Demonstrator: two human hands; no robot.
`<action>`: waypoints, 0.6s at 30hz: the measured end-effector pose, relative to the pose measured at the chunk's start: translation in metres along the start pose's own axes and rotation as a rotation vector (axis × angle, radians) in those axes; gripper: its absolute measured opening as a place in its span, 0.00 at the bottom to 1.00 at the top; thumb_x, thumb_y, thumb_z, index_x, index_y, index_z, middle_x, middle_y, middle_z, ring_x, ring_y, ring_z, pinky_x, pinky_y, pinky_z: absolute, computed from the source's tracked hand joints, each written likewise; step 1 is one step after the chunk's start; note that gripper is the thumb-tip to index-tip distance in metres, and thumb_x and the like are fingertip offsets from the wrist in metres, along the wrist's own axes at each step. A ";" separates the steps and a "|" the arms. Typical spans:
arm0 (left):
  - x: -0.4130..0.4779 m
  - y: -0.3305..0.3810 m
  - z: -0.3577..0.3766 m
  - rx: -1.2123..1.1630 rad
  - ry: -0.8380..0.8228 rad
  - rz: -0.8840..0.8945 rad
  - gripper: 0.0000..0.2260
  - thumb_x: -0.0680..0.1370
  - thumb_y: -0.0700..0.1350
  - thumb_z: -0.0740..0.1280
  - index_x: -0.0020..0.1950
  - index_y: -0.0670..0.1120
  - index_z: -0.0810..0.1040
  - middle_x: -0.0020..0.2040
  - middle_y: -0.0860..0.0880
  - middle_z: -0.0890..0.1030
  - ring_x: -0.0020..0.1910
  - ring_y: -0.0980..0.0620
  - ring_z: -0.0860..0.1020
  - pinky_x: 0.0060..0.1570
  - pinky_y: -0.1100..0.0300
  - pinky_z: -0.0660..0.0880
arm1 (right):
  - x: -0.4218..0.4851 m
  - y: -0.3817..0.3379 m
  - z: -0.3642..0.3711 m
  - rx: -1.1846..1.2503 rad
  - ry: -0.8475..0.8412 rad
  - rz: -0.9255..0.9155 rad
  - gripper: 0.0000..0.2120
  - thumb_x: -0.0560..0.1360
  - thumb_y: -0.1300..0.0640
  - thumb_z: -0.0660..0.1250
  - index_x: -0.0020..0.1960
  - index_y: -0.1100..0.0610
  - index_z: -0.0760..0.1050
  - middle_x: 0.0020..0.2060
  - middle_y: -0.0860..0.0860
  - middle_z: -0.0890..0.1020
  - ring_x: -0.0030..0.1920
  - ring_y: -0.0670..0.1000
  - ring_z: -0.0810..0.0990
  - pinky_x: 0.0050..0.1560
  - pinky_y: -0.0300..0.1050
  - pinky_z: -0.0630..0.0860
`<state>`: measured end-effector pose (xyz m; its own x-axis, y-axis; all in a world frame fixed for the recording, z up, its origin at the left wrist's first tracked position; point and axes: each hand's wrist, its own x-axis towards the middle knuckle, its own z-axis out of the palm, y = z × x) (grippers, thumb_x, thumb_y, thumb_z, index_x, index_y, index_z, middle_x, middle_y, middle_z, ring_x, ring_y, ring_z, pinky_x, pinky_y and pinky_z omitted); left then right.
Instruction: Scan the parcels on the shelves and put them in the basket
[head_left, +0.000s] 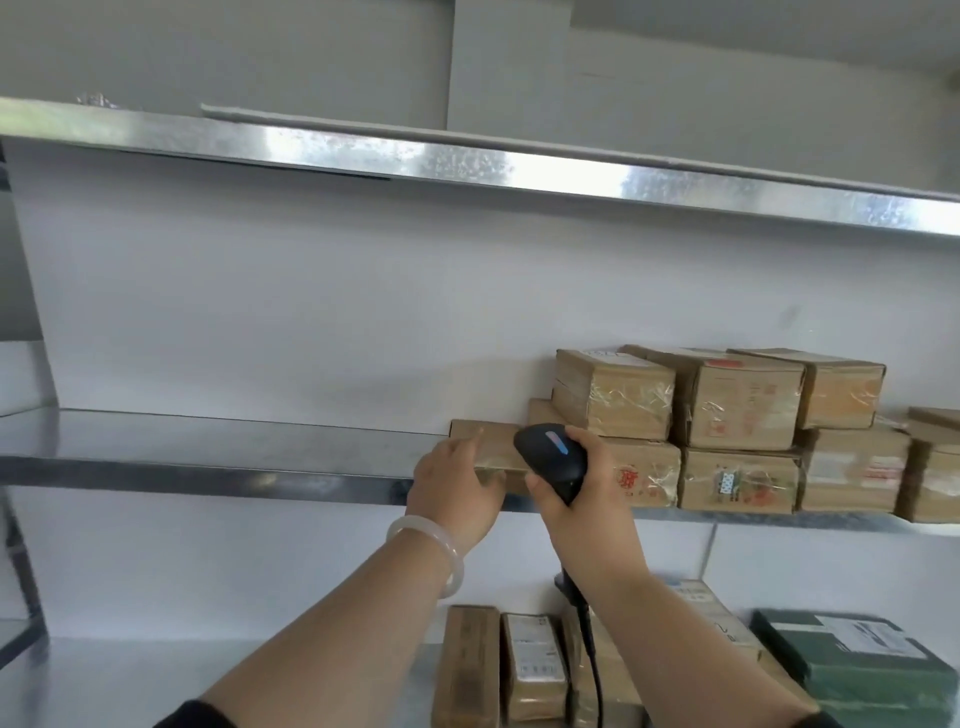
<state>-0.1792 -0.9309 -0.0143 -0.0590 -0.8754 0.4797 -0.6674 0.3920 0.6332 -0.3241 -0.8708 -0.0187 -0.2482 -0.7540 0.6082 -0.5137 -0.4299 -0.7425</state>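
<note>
Scanning step: L hand grips the flat parcel at the left end of the row on the middle shelf; R hand is wrapped round the scanner, aimed at it.
Parcel is thin brown cardboard w/ glossy tape, boxy & rigid; shelf is slick sheet steel. Next, probably: find the label, scan, then slide it out. Basket isn't in view.

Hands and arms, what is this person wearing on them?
The left hand and right hand are ungloved, forearms uncovered. A pale, milky, round bangle circles the left wrist. Dark sleeve edges show near both elbows at the picture's bottom.
</note>
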 end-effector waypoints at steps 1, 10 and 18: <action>0.005 -0.004 0.003 0.025 0.007 -0.007 0.25 0.80 0.53 0.63 0.77 0.54 0.64 0.72 0.50 0.70 0.70 0.46 0.68 0.67 0.50 0.71 | 0.007 0.004 0.004 0.004 -0.008 0.003 0.25 0.75 0.50 0.71 0.65 0.37 0.63 0.49 0.29 0.74 0.48 0.32 0.76 0.42 0.32 0.73; 0.032 -0.015 0.030 0.171 0.012 0.063 0.19 0.79 0.54 0.63 0.70 0.57 0.72 0.71 0.53 0.72 0.71 0.48 0.65 0.69 0.52 0.68 | 0.037 0.029 0.033 0.056 -0.006 0.016 0.26 0.75 0.49 0.70 0.67 0.38 0.61 0.47 0.27 0.74 0.46 0.35 0.77 0.45 0.43 0.78; 0.025 -0.028 0.029 0.428 0.105 0.205 0.17 0.78 0.55 0.66 0.67 0.59 0.75 0.65 0.57 0.77 0.68 0.50 0.68 0.61 0.56 0.71 | 0.035 0.037 0.038 0.176 0.020 -0.009 0.26 0.75 0.49 0.71 0.68 0.38 0.62 0.50 0.19 0.70 0.50 0.28 0.74 0.38 0.29 0.72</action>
<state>-0.1836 -0.9725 -0.0377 -0.1611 -0.7505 0.6410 -0.8965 0.3828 0.2229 -0.3202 -0.9322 -0.0353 -0.2617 -0.7401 0.6195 -0.3650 -0.5183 -0.7734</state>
